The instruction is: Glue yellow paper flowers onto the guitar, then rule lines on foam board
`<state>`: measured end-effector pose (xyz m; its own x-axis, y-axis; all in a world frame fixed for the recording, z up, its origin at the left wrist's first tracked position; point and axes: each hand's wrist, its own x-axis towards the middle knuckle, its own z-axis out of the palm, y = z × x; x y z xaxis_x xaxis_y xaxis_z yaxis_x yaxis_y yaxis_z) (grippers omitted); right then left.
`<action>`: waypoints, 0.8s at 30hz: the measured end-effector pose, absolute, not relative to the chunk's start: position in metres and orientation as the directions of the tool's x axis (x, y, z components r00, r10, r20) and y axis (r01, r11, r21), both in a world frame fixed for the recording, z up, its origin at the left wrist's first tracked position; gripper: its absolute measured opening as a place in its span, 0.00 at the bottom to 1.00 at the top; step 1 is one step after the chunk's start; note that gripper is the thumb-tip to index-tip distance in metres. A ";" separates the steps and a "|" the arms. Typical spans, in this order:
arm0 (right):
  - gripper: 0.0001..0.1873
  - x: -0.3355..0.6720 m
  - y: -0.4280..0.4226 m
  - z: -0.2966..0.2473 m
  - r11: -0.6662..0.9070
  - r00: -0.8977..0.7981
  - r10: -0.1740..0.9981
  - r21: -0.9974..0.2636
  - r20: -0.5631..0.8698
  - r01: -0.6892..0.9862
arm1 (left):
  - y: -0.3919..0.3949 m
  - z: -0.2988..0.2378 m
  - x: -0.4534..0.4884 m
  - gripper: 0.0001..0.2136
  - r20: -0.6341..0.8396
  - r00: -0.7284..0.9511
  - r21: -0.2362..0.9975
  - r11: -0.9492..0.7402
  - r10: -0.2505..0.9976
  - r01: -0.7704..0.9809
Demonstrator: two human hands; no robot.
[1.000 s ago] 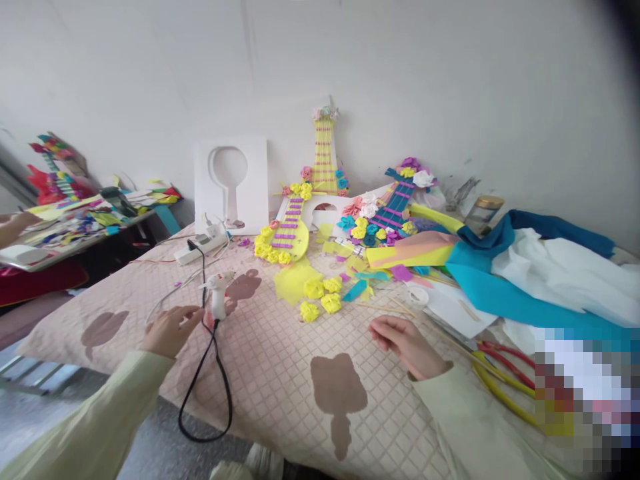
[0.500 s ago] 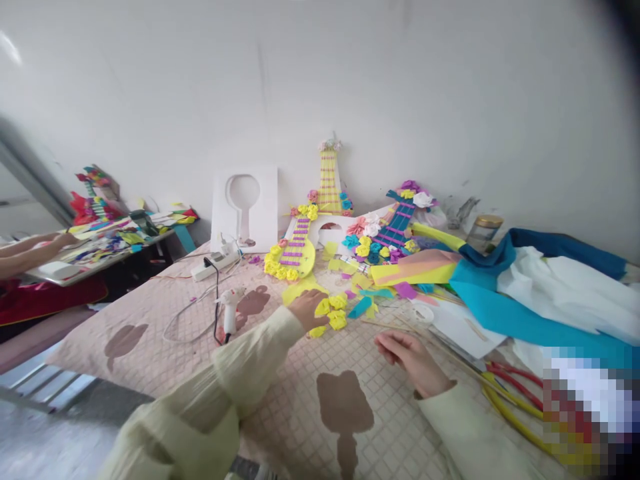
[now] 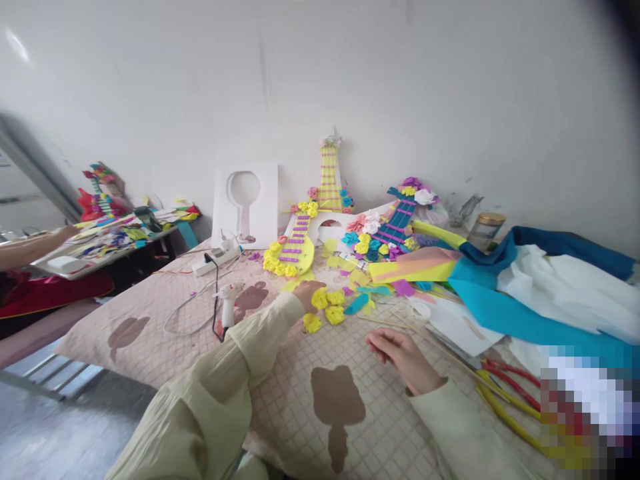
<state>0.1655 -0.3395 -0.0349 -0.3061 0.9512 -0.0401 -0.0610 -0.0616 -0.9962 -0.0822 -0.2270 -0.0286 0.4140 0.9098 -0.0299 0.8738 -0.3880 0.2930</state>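
My left hand [image 3: 306,294] reaches forward over the quilted pink cover [image 3: 280,400] and closes on a yellow paper flower [image 3: 319,299], one of a small cluster; two more yellow flowers [image 3: 334,315] lie beside it. My right hand [image 3: 400,355] rests on the cover nearer to me, fingers loosely curled, with nothing visible in it. A white glue gun [image 3: 229,304] stands upright to the left, its black cord trailing toward me. A yellow guitar-shaped craft [image 3: 294,248] with purple bars lies just beyond the flowers.
More flower-decorated guitar crafts [image 3: 395,223] lean on the wall with a white foam cut-out [image 3: 245,203]. Blue and white sheets [image 3: 540,287], a jar [image 3: 485,230], thin sticks and red and yellow tubing [image 3: 505,390] fill the right. A power strip [image 3: 215,257] lies left. Another person's arm [image 3: 30,243] reaches over a cluttered side table.
My left hand left the glue gun's side and swung right to the yellow flowers, then closed on one. My right hand barely moved. The view tilted up slightly.
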 end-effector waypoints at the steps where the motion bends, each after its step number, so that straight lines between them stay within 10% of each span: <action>1: 0.19 0.166 -0.339 -0.035 -0.065 -0.301 0.952 -0.996 -0.045 -0.058 | -0.227 -0.031 -0.083 0.38 -0.034 0.393 0.292 -0.367 0.919 0.883; 16: 0.20 0.167 -0.339 -0.042 -0.070 -0.298 0.953 -0.997 -0.058 -0.029 | -0.268 -0.011 -0.082 0.29 0.458 0.165 0.468 -0.395 0.873 0.791; 24: 0.21 0.158 -0.338 -0.042 0.043 -0.306 0.950 -0.998 0.056 -0.049 | -0.317 -0.007 -0.025 0.31 0.542 0.416 0.489 -0.676 0.731 0.551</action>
